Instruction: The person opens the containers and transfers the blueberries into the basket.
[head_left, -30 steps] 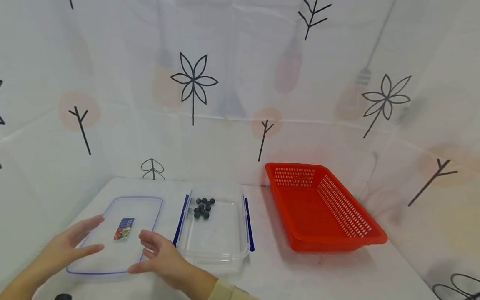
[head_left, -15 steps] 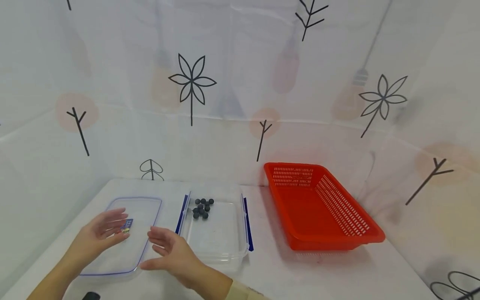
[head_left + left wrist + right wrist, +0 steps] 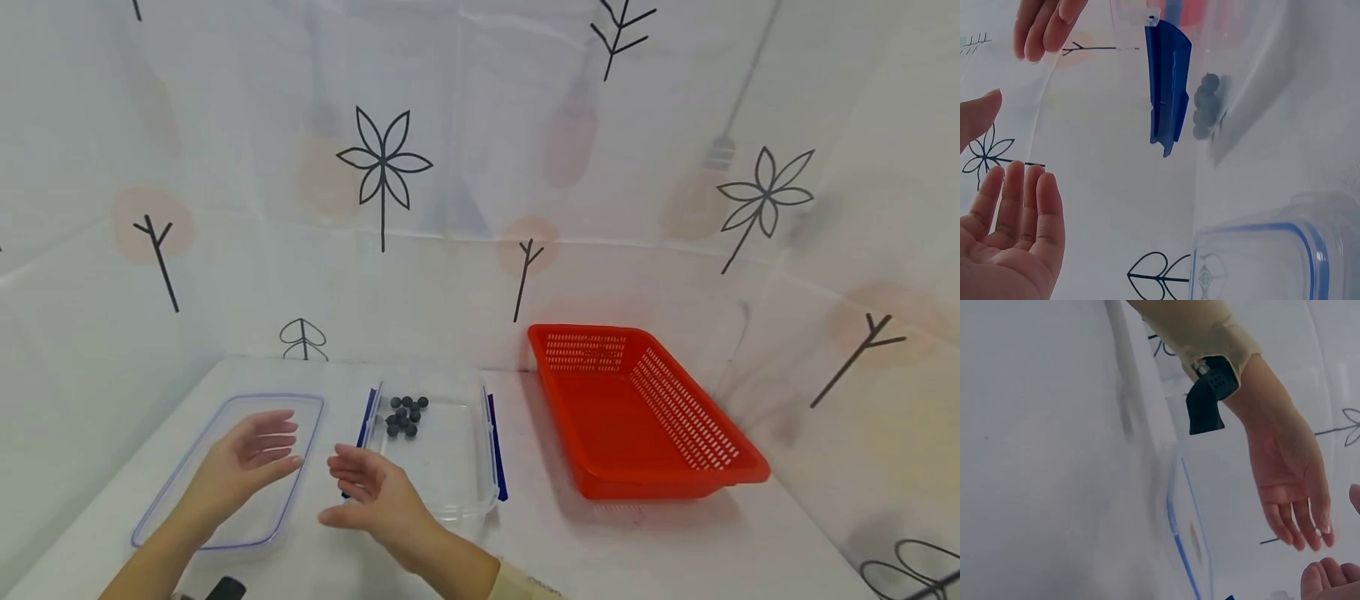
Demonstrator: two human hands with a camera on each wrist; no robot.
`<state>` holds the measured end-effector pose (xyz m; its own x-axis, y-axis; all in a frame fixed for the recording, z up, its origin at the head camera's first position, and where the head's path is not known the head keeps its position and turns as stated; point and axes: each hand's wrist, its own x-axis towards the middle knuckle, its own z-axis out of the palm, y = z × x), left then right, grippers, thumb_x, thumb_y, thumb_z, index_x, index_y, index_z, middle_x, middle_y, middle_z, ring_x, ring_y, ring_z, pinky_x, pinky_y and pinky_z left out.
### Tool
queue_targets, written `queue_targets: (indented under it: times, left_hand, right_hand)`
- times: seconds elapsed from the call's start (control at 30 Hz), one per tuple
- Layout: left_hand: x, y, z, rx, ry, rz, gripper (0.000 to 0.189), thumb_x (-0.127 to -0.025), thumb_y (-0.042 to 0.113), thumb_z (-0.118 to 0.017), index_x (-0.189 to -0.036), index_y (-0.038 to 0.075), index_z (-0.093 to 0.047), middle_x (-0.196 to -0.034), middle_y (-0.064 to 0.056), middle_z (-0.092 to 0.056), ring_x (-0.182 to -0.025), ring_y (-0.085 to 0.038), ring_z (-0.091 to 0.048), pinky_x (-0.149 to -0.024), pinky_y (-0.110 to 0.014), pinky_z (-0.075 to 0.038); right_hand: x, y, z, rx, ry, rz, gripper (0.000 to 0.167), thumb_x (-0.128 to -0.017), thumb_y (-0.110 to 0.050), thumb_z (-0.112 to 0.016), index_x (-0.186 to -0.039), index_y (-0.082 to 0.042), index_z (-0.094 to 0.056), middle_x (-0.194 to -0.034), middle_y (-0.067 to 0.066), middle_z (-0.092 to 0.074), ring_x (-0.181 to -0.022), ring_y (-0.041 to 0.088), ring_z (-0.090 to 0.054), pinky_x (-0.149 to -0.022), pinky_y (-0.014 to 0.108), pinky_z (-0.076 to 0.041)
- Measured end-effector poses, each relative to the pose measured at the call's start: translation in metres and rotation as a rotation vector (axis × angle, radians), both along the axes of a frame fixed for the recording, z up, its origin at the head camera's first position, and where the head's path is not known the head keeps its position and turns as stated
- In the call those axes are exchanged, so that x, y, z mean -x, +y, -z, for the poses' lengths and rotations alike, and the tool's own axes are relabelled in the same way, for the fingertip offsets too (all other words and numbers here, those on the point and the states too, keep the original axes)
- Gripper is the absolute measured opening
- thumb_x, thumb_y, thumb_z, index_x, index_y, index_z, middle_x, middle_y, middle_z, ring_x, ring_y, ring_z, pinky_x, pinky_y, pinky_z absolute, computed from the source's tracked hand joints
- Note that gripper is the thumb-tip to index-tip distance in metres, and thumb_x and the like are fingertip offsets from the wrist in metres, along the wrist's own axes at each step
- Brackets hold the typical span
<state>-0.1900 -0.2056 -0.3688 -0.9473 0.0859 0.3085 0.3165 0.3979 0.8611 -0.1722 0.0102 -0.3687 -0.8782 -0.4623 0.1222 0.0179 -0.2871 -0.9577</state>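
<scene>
Clear plastic with a blue rim, the flat rectangular lid [image 3: 247, 518] lies here near the left edge of the white table [image 3: 622, 554], the left hand [image 3: 242, 465] hovering over it and hiding part of it. Fingers loosely bent on that one, thumb well apart, nothing in its grip! Facing it, just beside, the right hand [image 3: 384, 502]: fingers softly curved, thumb spread wide, grasping nothing, in front of the left near corner of a clear rectangular plastic box [image 3: 442, 467] with dark-blue side clips [image 3: 498, 450]. Small dark round balls [image 3: 402, 417] cluster in its far left part. Towards the table's back right corner, a red perforated plastic basket [image 3: 660, 487]; behind everything, white cloth [image 3: 450, 108] with black plant drawings.
</scene>
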Motion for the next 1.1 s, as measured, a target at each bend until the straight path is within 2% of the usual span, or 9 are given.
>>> queue_targets:
  times: [0.13,0.2,0.33,0.47,0.73,0.9,1.1]
  left_hand:
    - [0.002,0.011,-0.002,-0.001,-0.045,-0.013,0.059,-0.082,0.024,-0.072,-0.131,0.005,-0.045,-0.121,-0.019,-0.054,-0.103,-0.027,-0.059,-0.078,-0.025,-0.052]
    - [0.004,0.016,-0.003,-0.010,-0.059,-0.010,0.059,-0.082,0.025,-0.072,-0.131,0.005,-0.045,-0.121,-0.019,-0.054,-0.105,-0.034,-0.057,-0.079,-0.029,-0.053]
    - [0.007,0.027,-0.001,0.006,-0.108,-0.011,0.061,-0.082,0.030,-0.072,-0.131,0.007,-0.045,-0.122,-0.018,-0.053,-0.106,-0.032,-0.056,-0.082,-0.036,-0.052]
    - [0.012,0.039,0.003,0.022,-0.189,-0.032,0.063,-0.081,0.035,-0.072,-0.132,0.009,-0.045,-0.124,-0.016,-0.053,-0.106,-0.029,-0.055,-0.081,-0.040,-0.052]
    - [0.019,0.060,0.013,-0.003,-0.292,-0.064,0.066,-0.078,0.033,-0.075,-0.131,0.008,-0.046,-0.124,-0.017,-0.052,-0.096,-0.025,-0.059,-0.074,-0.038,-0.054]
    - [0.025,0.069,0.017,-0.005,-0.361,-0.055,0.073,-0.074,0.037,-0.078,-0.132,0.007,-0.045,-0.124,-0.019,-0.051,-0.092,-0.023,-0.060,-0.071,-0.036,-0.055]
    - [0.030,0.072,0.018,0.023,-0.418,-0.039,0.076,-0.072,0.035,-0.079,-0.133,0.006,-0.045,-0.123,-0.021,-0.052,-0.087,-0.021,-0.060,-0.069,-0.036,-0.055]
  right_hand:
    - [0.000,0.009,-0.001,-0.015,0.021,0.016,0.059,-0.076,0.014,-0.069,-0.130,0.004,-0.047,-0.120,0.009,-0.057,-0.115,0.021,-0.051,-0.099,0.031,-0.039]
    - [0.001,0.014,-0.001,-0.017,0.030,0.029,0.059,-0.075,0.014,-0.068,-0.130,0.005,-0.047,-0.121,0.011,-0.057,-0.116,0.024,-0.051,-0.100,0.032,-0.039]
    - [0.003,0.022,-0.002,-0.014,0.041,0.053,0.059,-0.075,0.015,-0.068,-0.129,0.007,-0.046,-0.122,0.015,-0.055,-0.119,0.029,-0.048,-0.099,0.032,-0.039]
    - [0.006,0.032,-0.002,-0.030,0.045,0.089,0.059,-0.075,0.015,-0.068,-0.129,0.006,-0.047,-0.123,0.018,-0.055,-0.117,0.028,-0.050,-0.100,0.034,-0.039]
    - [0.011,0.051,-0.002,-0.066,0.010,0.133,0.059,-0.077,0.013,-0.067,-0.131,0.006,-0.045,-0.122,0.013,-0.056,-0.116,0.026,-0.050,-0.100,0.035,-0.038]
    - [0.011,0.061,-0.003,-0.097,0.000,0.151,0.058,-0.078,0.010,-0.068,-0.131,0.005,-0.045,-0.123,0.013,-0.055,-0.116,0.026,-0.051,-0.097,0.030,-0.041]
    - [0.012,0.073,-0.002,-0.128,0.016,0.167,0.060,-0.078,0.008,-0.070,-0.132,0.005,-0.044,-0.125,0.014,-0.054,-0.116,0.027,-0.050,-0.097,0.031,-0.041]
